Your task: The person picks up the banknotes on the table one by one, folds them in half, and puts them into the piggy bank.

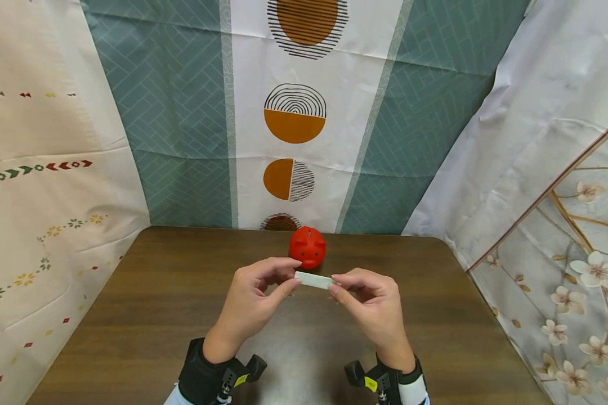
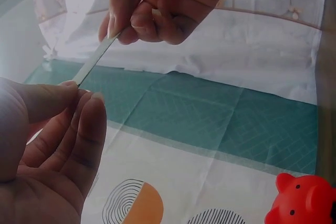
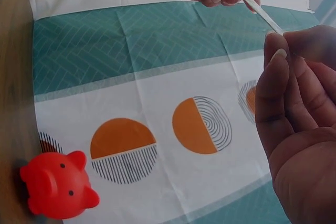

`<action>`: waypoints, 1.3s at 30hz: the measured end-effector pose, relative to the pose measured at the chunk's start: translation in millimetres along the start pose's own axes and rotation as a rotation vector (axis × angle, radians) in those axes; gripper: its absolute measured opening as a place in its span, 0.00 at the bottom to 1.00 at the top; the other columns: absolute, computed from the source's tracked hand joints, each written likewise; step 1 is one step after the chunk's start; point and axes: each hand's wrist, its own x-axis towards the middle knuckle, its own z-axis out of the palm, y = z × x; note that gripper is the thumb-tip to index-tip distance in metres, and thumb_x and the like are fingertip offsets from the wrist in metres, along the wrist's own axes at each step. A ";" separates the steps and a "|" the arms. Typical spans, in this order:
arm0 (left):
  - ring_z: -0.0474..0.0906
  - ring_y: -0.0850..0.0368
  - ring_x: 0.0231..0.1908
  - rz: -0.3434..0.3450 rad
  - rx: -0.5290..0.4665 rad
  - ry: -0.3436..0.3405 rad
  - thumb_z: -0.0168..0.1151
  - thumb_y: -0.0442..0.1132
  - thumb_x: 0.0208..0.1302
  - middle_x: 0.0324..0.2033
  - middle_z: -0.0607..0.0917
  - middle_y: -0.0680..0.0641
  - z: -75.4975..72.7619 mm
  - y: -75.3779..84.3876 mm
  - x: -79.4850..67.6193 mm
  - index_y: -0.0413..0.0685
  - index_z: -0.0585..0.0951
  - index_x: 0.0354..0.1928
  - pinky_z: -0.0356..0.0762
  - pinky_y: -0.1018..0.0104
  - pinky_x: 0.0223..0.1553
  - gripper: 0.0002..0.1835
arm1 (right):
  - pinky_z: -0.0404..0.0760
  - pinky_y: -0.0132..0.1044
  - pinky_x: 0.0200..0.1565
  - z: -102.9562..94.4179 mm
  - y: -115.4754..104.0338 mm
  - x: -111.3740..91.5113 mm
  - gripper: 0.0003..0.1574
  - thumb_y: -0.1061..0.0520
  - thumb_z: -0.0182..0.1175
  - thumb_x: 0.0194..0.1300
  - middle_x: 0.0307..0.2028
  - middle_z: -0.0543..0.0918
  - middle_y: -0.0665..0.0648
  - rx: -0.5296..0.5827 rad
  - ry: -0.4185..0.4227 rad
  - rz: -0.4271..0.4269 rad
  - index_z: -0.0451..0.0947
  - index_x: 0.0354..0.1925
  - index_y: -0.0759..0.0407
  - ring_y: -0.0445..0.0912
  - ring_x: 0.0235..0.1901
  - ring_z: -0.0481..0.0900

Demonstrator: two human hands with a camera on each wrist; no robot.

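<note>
A pale, whitish-green flat narrow strip is stretched between both hands above the table. My left hand pinches one end of it between thumb and fingertips. At the opposite end, the thumb and fingers of my right hand pinch it too. Seen from the left wrist, the strip looks thin and straight; its ends are hidden by the fingertips. Just behind the hands, a red piggy bank stands on the table with its snout towards me, touched by neither hand.
The brown wooden table runs back to a green and white patterned cloth. A white flowered cloth hangs on the right and a cream patterned one on the left.
</note>
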 end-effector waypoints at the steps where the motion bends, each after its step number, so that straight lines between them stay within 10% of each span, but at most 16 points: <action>1: 0.80 0.58 0.27 0.001 0.001 0.001 0.71 0.25 0.59 0.30 0.85 0.45 0.3 -0.6 -0.1 0.42 0.85 0.51 0.86 0.68 0.33 0.17 | 0.88 0.37 0.30 0.1 0.9 -0.4 0.19 0.82 0.64 0.55 0.30 0.86 0.58 0.004 0.000 -0.003 0.85 0.44 0.71 0.45 0.26 0.85; 28: 0.80 0.59 0.29 -0.044 0.058 -0.005 0.72 0.28 0.61 0.32 0.86 0.46 7.2 -15.7 0.7 0.44 0.85 0.51 0.86 0.68 0.35 0.15 | 0.88 0.38 0.30 -5.9 8.3 1.3 0.14 0.76 0.66 0.60 0.32 0.88 0.54 -0.084 0.023 0.130 0.85 0.44 0.69 0.49 0.26 0.87; 39: 0.84 0.59 0.36 -0.167 0.116 -0.038 0.76 0.37 0.60 0.39 0.88 0.47 15.5 -89.4 10.0 0.45 0.84 0.51 0.88 0.59 0.41 0.17 | 0.87 0.34 0.32 -15.2 22.8 12.6 0.08 0.66 0.70 0.64 0.30 0.88 0.60 -0.261 0.155 0.199 0.88 0.43 0.66 0.45 0.27 0.87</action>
